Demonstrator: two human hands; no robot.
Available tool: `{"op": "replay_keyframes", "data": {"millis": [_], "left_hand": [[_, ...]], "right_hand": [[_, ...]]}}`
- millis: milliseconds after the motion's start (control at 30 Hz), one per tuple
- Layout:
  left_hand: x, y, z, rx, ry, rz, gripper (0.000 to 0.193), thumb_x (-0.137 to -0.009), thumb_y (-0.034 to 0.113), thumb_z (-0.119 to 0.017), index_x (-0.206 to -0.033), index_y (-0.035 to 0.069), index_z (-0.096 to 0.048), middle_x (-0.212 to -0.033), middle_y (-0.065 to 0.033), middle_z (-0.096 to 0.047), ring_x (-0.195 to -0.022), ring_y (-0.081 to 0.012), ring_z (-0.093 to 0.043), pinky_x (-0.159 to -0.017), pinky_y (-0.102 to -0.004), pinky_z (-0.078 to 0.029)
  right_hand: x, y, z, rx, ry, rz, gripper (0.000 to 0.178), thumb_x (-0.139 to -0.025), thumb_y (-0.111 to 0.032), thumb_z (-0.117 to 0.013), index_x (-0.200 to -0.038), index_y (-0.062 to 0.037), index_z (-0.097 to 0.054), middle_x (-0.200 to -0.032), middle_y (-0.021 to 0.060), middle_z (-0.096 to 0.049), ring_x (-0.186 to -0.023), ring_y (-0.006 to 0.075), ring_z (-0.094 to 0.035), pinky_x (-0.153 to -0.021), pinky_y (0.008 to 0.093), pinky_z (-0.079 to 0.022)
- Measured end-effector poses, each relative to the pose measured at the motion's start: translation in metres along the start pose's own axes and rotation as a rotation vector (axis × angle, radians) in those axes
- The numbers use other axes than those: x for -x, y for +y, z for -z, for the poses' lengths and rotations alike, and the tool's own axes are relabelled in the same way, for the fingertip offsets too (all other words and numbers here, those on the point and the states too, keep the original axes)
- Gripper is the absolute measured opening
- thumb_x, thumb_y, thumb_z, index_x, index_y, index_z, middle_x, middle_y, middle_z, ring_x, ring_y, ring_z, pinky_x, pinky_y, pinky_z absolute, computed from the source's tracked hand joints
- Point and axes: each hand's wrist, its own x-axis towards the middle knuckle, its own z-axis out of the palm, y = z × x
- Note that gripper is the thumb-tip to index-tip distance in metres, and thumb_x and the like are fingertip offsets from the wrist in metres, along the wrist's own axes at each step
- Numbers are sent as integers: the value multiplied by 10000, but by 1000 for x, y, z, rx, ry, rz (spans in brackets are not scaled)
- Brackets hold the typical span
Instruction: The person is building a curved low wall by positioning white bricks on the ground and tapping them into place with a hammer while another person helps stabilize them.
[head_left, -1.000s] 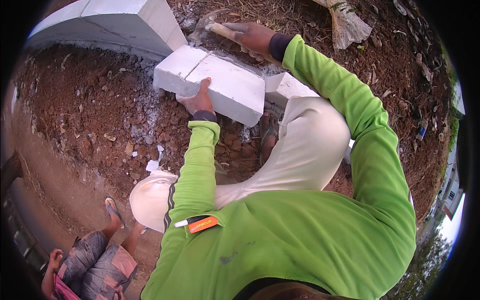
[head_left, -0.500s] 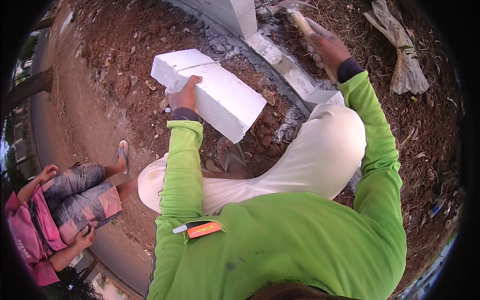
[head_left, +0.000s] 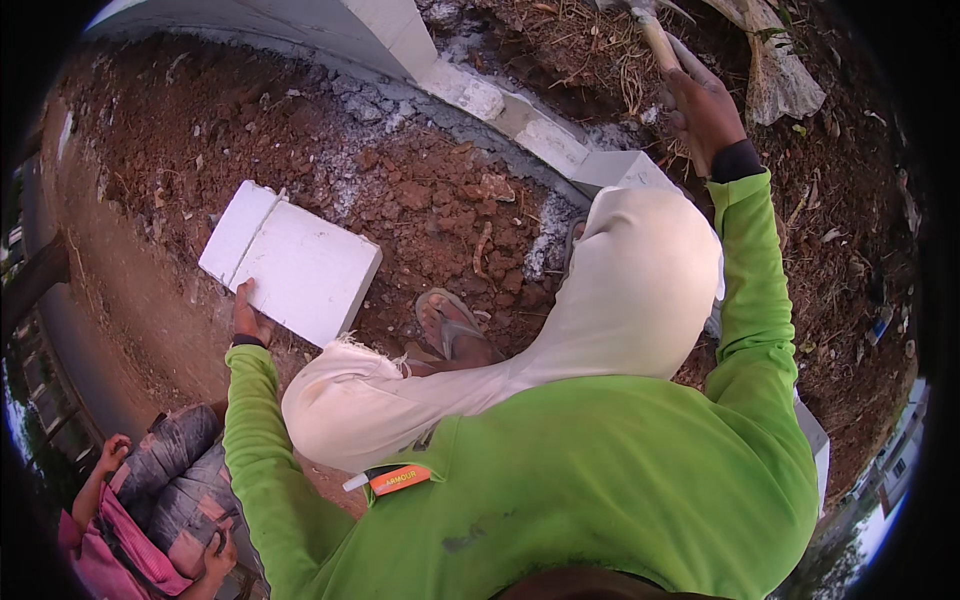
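A white rectangular building block (head_left: 300, 265) with a groove cut across it near its far left end is in my left hand (head_left: 252, 316). The fingers grip its near edge; those underneath are hidden. The block is tilted over the reddish soil, left of my sandalled foot (head_left: 450, 322). Out to the far right, my right hand (head_left: 706, 112) is closed round the wooden handle of a hammer (head_left: 655, 42). The hammer's metal head is partly cut off at the picture's upper edge.
A white block wall (head_left: 385, 35) runs along the far side, continuing as a low course of blocks (head_left: 550, 143) towards my right knee. Crumpled sacking (head_left: 785, 80) lies at the far right. Another person (head_left: 170, 500) sits at the lower left, beyond my left elbow.
My left hand has carried the block to the left and nearer, turning its broad grooved face up. The right hand still holds the hammer. The whole view has shifted.
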Motion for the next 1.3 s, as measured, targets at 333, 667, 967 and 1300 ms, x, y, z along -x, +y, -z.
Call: {"op": "replay_keyframes", "data": {"millis": [333,667,967,1300], "left_hand": [[-28,-21,23,-296,286,222,1047,-759,620,-690,-1540,68,-264,-1591,-194,-210,-1428,-394,-284,-1113,-621,-271],[54,90,-373,-420,-736,-483,517,-975,222,-603,-1421,16,-442,-1335,-165,-577,-1229,-290,-579,-1021,-395,-461],[127,-45,-496,-705,-1155,80,487,-978,344,-588,-1387,103,-480,-1370,-136,-543,-1147,-309,-600,-929,-473,-510],[152,-116,-510,-272,-949,807,909,-904,489,-679,-1568,153,-157,-1579,-266,-146,-1397,-549,-277,-1083,-738,-288]], "right_hand": [[84,-9,34,163,184,-129,492,-1038,-296,-502,-1518,-211,-434,-695,-56,-423,-478,19,-316,-400,204,-260],[204,-29,38,303,513,28,466,-1042,-263,-533,-1493,-165,-475,-749,-98,-456,-558,5,-324,-439,185,-252],[225,-125,54,597,657,439,463,-1012,-264,-527,-1441,-89,-515,-1436,168,-555,-1326,294,-531,-1110,343,-391],[156,-14,102,1098,368,-378,434,-963,-332,-509,-1391,-368,-575,-1268,101,-673,-1147,355,-649,-1004,468,-499]]}}
